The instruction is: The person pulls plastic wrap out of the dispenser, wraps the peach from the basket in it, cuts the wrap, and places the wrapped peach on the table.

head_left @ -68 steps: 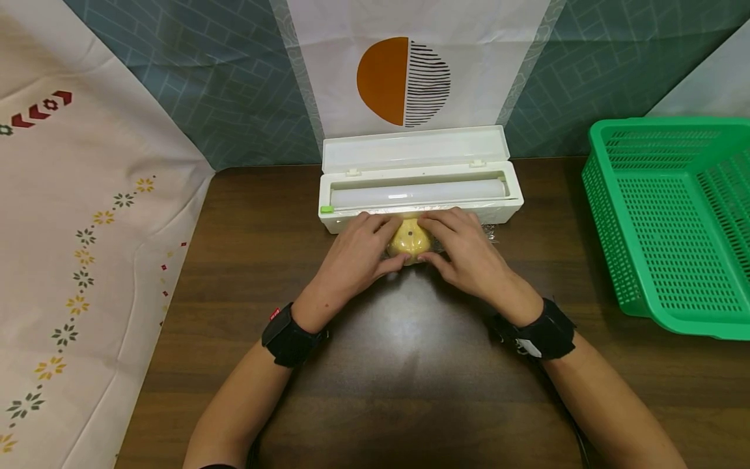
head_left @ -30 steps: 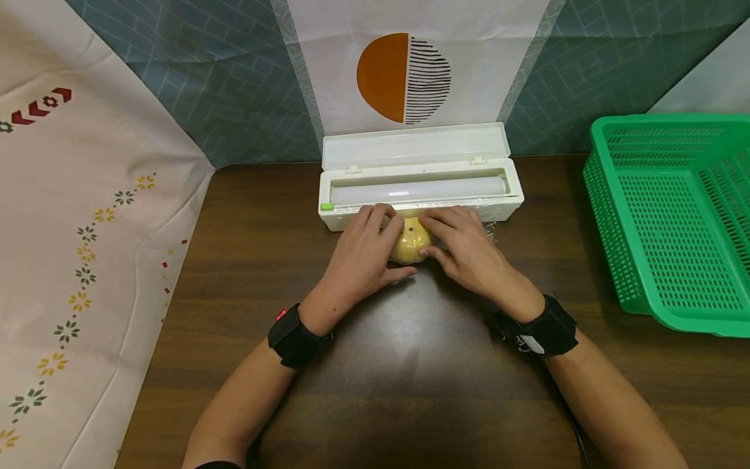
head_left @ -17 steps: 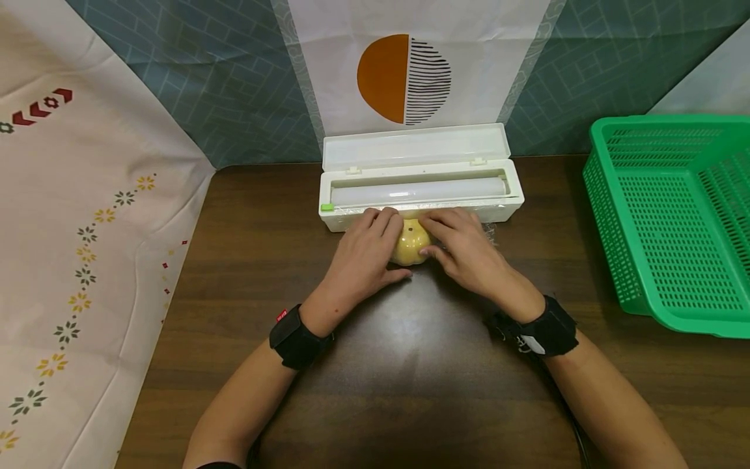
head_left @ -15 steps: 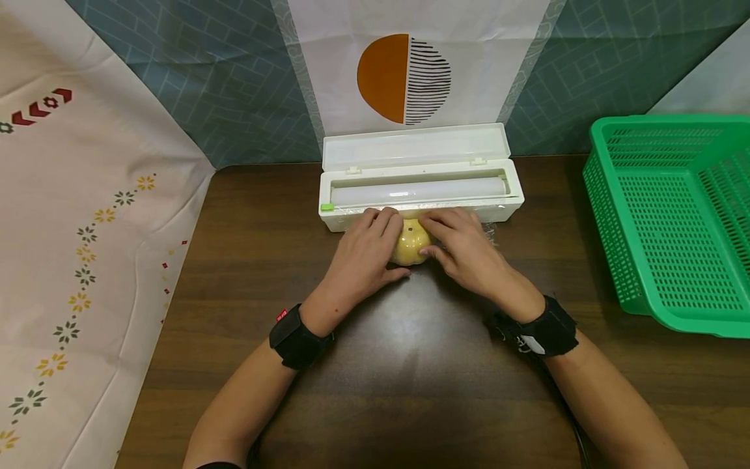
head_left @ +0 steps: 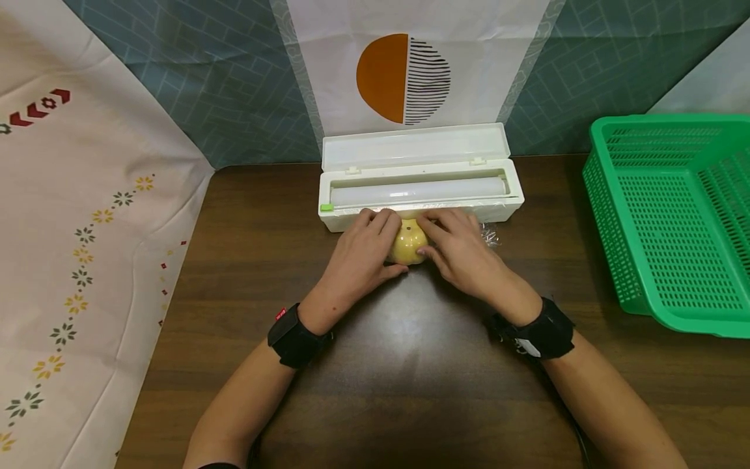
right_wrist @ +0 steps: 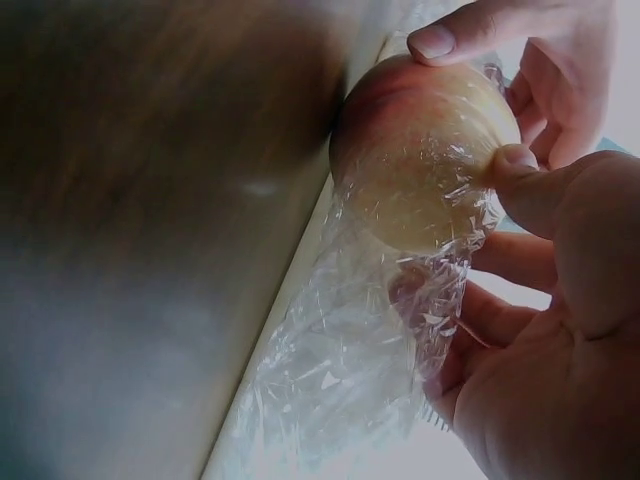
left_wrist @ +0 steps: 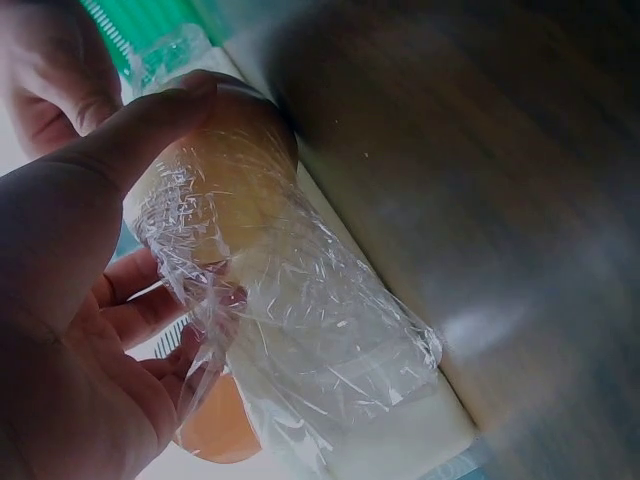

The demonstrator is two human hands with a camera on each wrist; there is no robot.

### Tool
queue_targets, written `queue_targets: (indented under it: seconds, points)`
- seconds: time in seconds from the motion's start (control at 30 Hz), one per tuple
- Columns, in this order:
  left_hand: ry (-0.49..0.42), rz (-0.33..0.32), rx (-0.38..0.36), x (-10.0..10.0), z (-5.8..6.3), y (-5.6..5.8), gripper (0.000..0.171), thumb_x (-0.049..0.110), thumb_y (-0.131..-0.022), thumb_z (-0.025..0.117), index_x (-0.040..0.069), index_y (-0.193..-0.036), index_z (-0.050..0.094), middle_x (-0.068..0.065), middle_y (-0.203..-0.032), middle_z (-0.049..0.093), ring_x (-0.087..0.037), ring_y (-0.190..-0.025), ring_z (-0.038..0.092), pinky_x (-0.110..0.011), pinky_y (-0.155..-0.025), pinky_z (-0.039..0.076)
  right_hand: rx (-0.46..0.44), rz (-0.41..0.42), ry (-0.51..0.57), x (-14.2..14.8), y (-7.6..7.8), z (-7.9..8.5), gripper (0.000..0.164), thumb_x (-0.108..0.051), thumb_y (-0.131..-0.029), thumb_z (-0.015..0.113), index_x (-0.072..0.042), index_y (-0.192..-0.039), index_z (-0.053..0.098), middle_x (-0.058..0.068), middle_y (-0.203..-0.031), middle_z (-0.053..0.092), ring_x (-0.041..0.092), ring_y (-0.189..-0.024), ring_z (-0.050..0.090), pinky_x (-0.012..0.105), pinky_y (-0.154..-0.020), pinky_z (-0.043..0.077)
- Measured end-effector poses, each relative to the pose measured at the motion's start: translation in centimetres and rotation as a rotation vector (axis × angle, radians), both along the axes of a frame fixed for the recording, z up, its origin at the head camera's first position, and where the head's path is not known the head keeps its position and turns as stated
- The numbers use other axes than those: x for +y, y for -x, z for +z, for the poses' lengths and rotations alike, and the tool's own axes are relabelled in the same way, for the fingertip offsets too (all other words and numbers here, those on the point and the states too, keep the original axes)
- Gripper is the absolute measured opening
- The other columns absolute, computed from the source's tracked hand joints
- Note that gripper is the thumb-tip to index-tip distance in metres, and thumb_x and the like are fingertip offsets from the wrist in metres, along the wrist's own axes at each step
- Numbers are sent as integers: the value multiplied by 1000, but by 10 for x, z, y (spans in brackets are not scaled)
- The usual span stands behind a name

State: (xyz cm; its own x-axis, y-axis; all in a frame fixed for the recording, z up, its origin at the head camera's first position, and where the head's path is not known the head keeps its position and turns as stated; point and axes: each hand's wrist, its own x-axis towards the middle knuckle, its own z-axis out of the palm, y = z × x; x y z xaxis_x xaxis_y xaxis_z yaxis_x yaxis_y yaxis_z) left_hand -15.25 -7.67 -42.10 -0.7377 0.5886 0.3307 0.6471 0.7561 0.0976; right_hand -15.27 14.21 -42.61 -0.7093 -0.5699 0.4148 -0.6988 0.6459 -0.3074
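Observation:
A yellow apple [head_left: 409, 242] with a red blush sits between both hands, its dimpled end facing up in the head view. Clear cling film [left_wrist: 330, 320] covers part of it and trails in creases to the sides. My left hand [head_left: 359, 254] grips the apple's left side, thumb at the near edge and fingers behind the film. From the right, my right hand [head_left: 465, 254] holds it with the thumb pressed on its side and fingers curled behind the film. Right behind is the front of a white cling film dispenser [head_left: 505, 210], its lid raised.
Inside the dispenser lies a white film roll [head_left: 418, 191]; a green slide cutter [head_left: 326, 208] sits at its left end. A green plastic basket [head_left: 650, 311] stands on the right of the wooden table [head_left: 404, 391]. Patterned cloth [head_left: 105, 260] hangs at the left.
My left hand has shifted slightly, its fingers lifting and resettling around the apple. My right hand has edged left with the apple, and a crumpled film end shows more beside it.

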Motion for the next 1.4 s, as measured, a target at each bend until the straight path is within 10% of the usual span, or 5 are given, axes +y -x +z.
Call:
queue_targets:
  seconds: [1.13, 1.4]
  points:
    - [-70, 22, -35, -5, 4, 2, 75, 54, -64, 84, 8, -116, 56, -4, -105, 65, -24, -100, 49, -34, -87, 44, 87, 11, 67, 0, 1, 4, 33, -26, -87, 73, -4, -108, 62, 11, -114, 60, 27, -110, 52, 48, -86, 36]
    - [-57, 37, -24, -5, 6, 3, 73, 55, -65, 83, 8, -116, 60, -4, -106, 66, -23, -101, 48, -35, -88, 43, 58, 28, 71, 1, 2, 4, 51, -37, -69, 85, -6, -103, 62, 12, -123, 55, 29, -113, 49, 49, -88, 35]
